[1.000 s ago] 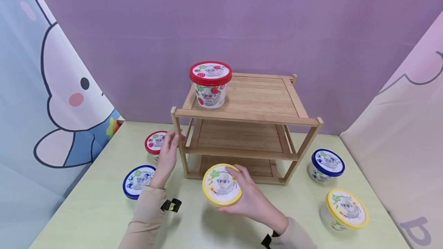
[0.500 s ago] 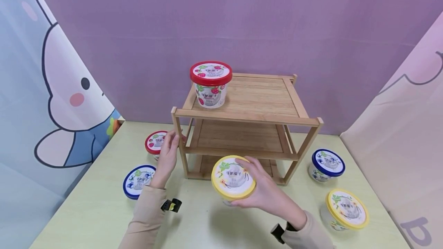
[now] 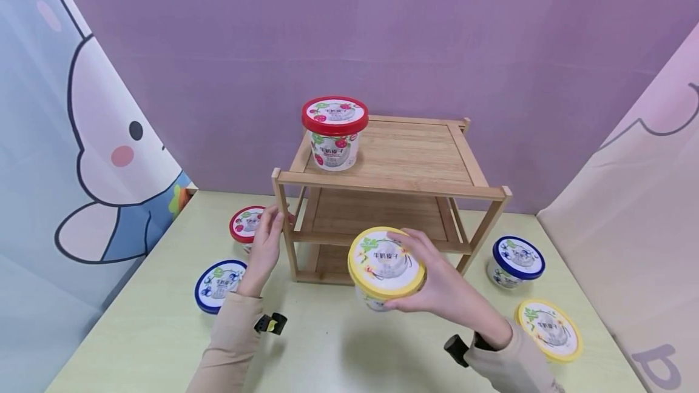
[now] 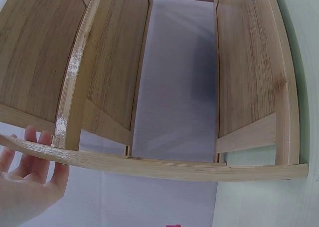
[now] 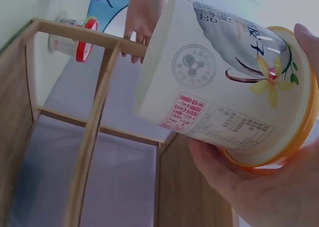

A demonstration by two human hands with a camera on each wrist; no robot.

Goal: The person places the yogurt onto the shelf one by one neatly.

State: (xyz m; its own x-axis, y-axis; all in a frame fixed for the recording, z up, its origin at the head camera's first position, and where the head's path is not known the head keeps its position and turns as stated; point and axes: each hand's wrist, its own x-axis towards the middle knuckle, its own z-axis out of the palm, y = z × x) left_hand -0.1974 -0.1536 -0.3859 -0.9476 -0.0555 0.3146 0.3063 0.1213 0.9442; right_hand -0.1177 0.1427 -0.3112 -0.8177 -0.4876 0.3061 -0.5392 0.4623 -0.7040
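Note:
My right hand (image 3: 437, 278) grips a yellow-lidded tub (image 3: 386, 262) by the lid's right side, thumb low and fingers over the top. It is raised in front of the wooden shelf rack (image 3: 393, 184); in the right wrist view the white tub (image 5: 209, 72) shows a vanilla flower on its side. My left hand (image 3: 264, 247) holds the rack's front left post. The left wrist view shows the fingers (image 4: 31, 135) behind that post and the thumb on its near side. A red-lidded tub (image 3: 335, 132) stands upright on the top shelf's left end.
Left of the rack are another red-lidded tub (image 3: 247, 225) and a blue-lidded tub (image 3: 221, 285), partly behind my left arm. A blue-lidded tub (image 3: 517, 259) and a yellow-lidded tub (image 3: 550, 329) stand to its right. Behind the table (image 3: 306, 344) hangs a purple cloth (image 3: 349, 29).
My right hand has carried the yellow-lidded tub up and to the right, away from the rack's lower front. The left hand has stayed on the post.

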